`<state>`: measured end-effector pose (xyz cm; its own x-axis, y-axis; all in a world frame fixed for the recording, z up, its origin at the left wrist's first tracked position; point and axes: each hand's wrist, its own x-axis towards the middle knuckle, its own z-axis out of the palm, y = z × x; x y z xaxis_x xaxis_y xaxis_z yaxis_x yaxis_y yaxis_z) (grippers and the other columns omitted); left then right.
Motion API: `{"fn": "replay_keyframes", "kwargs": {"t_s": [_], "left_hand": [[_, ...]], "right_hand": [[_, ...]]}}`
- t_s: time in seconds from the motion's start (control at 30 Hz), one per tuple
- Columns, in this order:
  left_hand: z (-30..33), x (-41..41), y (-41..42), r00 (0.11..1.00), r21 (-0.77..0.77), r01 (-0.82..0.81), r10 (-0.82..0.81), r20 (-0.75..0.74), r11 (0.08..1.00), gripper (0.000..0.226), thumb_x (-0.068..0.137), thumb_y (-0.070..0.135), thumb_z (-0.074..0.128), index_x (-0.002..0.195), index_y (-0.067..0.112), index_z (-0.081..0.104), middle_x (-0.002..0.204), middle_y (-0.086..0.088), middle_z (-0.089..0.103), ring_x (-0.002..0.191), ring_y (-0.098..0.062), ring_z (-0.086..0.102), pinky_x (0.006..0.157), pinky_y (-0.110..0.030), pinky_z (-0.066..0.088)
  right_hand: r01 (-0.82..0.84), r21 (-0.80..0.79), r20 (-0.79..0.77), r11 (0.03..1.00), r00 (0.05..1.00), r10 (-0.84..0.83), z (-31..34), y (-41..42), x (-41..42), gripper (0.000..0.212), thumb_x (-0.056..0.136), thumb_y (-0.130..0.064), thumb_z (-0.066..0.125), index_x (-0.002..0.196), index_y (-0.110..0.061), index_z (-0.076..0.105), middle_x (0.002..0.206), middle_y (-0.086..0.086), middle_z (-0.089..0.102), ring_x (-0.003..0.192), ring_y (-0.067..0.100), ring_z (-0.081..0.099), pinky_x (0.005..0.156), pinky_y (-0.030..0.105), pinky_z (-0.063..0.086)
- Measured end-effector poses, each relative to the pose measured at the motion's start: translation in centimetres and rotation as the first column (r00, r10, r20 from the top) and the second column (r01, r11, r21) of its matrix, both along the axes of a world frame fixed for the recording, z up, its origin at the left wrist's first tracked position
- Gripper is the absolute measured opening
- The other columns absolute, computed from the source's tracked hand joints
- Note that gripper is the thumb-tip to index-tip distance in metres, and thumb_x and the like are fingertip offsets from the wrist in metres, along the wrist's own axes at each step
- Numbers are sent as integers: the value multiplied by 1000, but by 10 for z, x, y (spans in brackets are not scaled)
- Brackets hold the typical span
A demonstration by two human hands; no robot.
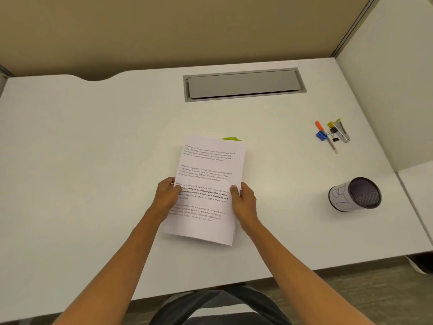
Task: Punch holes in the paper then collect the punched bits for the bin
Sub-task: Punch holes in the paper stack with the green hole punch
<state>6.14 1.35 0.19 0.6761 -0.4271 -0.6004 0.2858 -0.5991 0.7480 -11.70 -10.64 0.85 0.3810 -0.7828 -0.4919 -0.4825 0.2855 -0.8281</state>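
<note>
A stack of white printed paper point(206, 170) is held above the middle of the white desk point(93, 148), its far end tilted away from me. My left hand point(167, 195) grips its left edge and my right hand point(242, 199) grips its right edge, thumbs on top of the text. A lime-green object point(230, 138) peeks out from behind the paper's far edge; most of it is hidden. A small black mesh bin point(356, 194) with a white paper label stands at the right of the desk.
A grey cable-tray lid point(243, 85) is set into the desk at the back. At the far right lie an orange-capped pen point(326, 137), a blue sharpener point(321, 135), black binder clips point(334, 134) and a metal stapler point(342, 131). Beige partition walls enclose the back and right.
</note>
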Motion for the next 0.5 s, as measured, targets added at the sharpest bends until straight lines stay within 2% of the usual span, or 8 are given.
{"fn": "replay_keyframes", "kwargs": {"t_s": [0.07,0.1,0.2,0.27,0.33,0.4,0.5], "left_hand": [[2,1,-9,999,5,33,-33,18,999,24,89,-3,50,103,9,66,91,1,69,76,-9,60,64,-22,45],[3,1,-14,998,4,57,-57,26,998,24,89,-3,50,103,9,66,91,0,69,76,-10,59,65,-22,45],[9,6,-28,988,-7,151,-151,38,989,25,87,-5,51,97,11,67,91,0,71,78,-14,61,67,-23,46],[14,11,-38,974,-7,222,-222,37,975,26,87,-6,50,91,15,66,87,1,72,80,-17,64,69,-25,50],[18,18,-48,952,6,304,-304,30,953,26,87,-7,50,95,11,66,92,-5,74,86,-25,69,79,-36,55],[21,24,-59,917,33,398,-398,30,917,25,88,-6,49,104,5,65,102,-19,73,92,-32,69,90,-49,55],[24,27,-75,841,72,538,-540,10,840,25,89,-4,50,109,1,64,109,-28,69,94,-35,69,93,-55,52]], "right_hand": [[-2,30,15,1000,1000,1,0,-5,-11,23,99,-32,52,97,-12,63,101,18,70,82,25,64,78,38,54],[-4,53,34,999,999,2,1,-8,-15,22,98,-34,55,98,-15,66,99,15,72,81,24,66,78,38,54],[18,165,94,986,995,-34,3,-12,-25,17,98,-30,57,107,-20,69,103,2,76,98,28,71,86,49,59],[49,263,134,963,987,-87,4,-15,-30,17,99,-19,56,110,-19,70,107,2,76,101,27,71,84,49,60],[59,338,168,939,978,-122,5,-15,-36,19,99,-12,56,110,-15,70,109,5,76,99,23,73,75,40,62],[85,383,181,920,970,-164,7,-13,-42,18,98,-9,56,109,-12,70,111,7,76,97,22,74,69,33,61],[175,419,170,891,949,-266,4,-1,-49,18,97,-5,57,106,-11,71,112,9,75,102,25,72,72,33,61]]}}
